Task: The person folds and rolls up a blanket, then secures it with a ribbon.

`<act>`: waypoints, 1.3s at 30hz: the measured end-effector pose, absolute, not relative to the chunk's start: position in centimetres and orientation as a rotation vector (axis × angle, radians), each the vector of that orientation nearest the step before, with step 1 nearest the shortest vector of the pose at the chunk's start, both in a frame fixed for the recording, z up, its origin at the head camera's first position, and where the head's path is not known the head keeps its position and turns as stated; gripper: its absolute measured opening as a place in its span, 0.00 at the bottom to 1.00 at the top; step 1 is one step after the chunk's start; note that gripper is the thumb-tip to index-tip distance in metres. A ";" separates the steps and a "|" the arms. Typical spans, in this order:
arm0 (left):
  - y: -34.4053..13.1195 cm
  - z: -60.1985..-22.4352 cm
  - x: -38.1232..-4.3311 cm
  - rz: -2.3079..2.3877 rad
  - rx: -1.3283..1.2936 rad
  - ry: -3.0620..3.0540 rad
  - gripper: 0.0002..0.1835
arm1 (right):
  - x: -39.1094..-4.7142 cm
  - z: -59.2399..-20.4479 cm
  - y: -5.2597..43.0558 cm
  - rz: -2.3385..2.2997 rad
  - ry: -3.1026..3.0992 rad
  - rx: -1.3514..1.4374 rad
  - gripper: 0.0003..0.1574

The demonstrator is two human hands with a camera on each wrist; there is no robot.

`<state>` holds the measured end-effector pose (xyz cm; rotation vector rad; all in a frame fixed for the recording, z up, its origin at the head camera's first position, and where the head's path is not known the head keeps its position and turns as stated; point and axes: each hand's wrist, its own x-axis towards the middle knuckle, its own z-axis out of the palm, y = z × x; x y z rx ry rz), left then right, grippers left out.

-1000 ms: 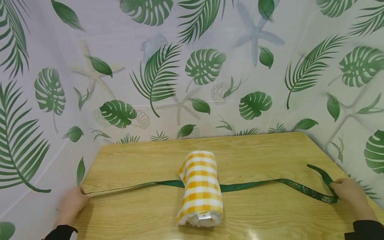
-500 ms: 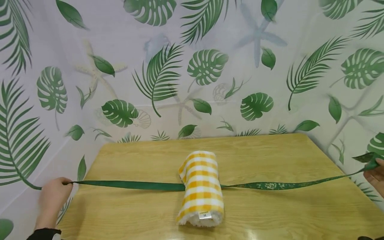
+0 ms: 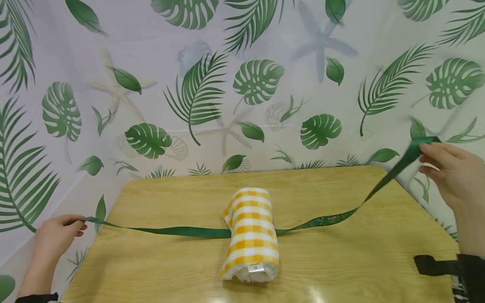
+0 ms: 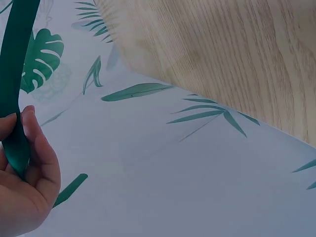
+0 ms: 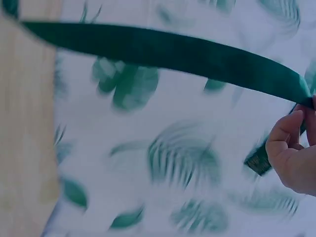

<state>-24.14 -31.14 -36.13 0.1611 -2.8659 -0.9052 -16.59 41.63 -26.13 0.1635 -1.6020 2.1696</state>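
Note:
A rolled cloth (image 3: 251, 235) in yellow and white checks, fluffy white inside, lies on the table with a small tag marked M at its near end. Under its middle runs a long green ribbon (image 3: 189, 231), coming out on both sides. At the left my left hand (image 3: 57, 235) pinches one end of the ribbon; in the left wrist view a short tail pokes out below the fingers. Raised high on the right, my right hand (image 3: 454, 172) pinches the ribbon near its other end. The right wrist view shows a patterned tail (image 5: 259, 160) hanging behind that hand.
The wooden table (image 3: 170, 269) carries the roll near its middle. Behind it and at both sides hangs a pale curtain (image 3: 280, 42) printed with green leaves and starfish. A black strap (image 3: 435, 266) sticks out from the right sleeve.
Both hands have lifted the ribbon. My left hand has moved outward and up a little; my right hand swung out to the right, then up and back in. The roll stays put.

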 end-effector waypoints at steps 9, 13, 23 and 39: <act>-29.4 -35.5 -23.4 -0.907 0.079 -2.831 0.17 | -22.5 -21.3 26.1 1.615 -2.398 0.344 0.14; -28.9 -35.3 -23.3 -0.923 0.059 -2.835 0.18 | -25.8 -21.6 20.2 1.692 -2.546 0.490 0.16; -28.5 -35.6 -22.8 -1.033 -0.021 -2.895 0.17 | -30.9 -26.9 6.5 2.123 -2.702 0.710 0.15; -27.0 -36.8 -23.0 -1.046 -0.225 -3.005 0.12 | -32.0 -33.2 -0.8 1.750 -3.103 0.917 0.22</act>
